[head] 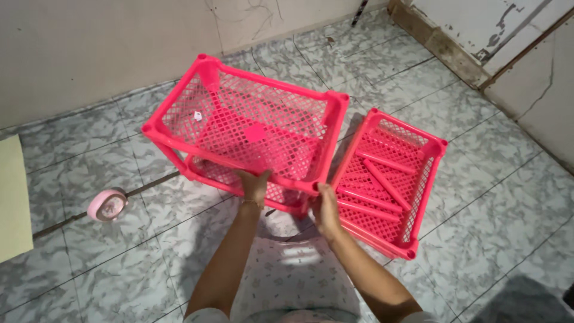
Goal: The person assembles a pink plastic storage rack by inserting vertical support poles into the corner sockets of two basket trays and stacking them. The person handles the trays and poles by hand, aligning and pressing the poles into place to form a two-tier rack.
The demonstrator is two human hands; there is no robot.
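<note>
On the tiled floor [478,197] before you stands the pink lattice rack [251,134]; your left hand [254,185] and right hand [324,209] each clasp its near rail. It looks light and stiff but flexible, so grip near the 2 corner posts.

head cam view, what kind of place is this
Likely a room in a home: a marbled tiled floor, a plain wall with cracked plaster, and pink plastic baskets being handled on the floor.

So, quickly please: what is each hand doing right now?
Left hand: closed on the near rim of the stacked pink basket rack.
Right hand: gripping the rack's near corner, beside the separate pink basket.
</note>
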